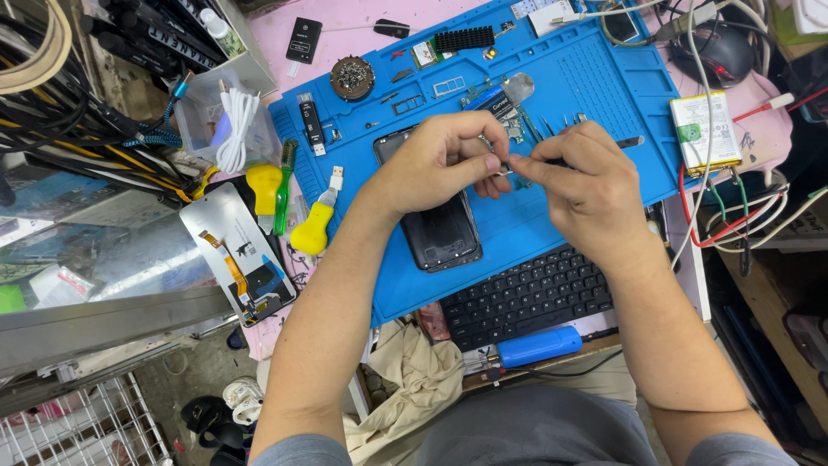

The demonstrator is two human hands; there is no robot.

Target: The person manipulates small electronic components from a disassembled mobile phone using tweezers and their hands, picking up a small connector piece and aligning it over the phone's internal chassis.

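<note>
A dark opened phone body [442, 233] lies on the blue repair mat [595, 95]. My left hand [435, 164] hovers over its top end, fingertips pinched on a small metal part [502, 167]. My right hand [586, 177] meets it from the right, thumb and forefinger pinched at the same small part; a thin dark tool [628, 141] pokes out behind this hand. A circuit board with a silver shield [509, 103] lies just beyond the fingers. What exactly sits between the fingertips is too small to tell.
A black keyboard [530, 298] lies under the mat's near edge, beside a blue-handled tool [539, 347]. Yellow-handled tools [312, 229], a green brush [285, 185] and a detached screen [237, 255] sit left. A flat battery [705, 129], cables [742, 207] and a mouse [720, 52] crowd the right.
</note>
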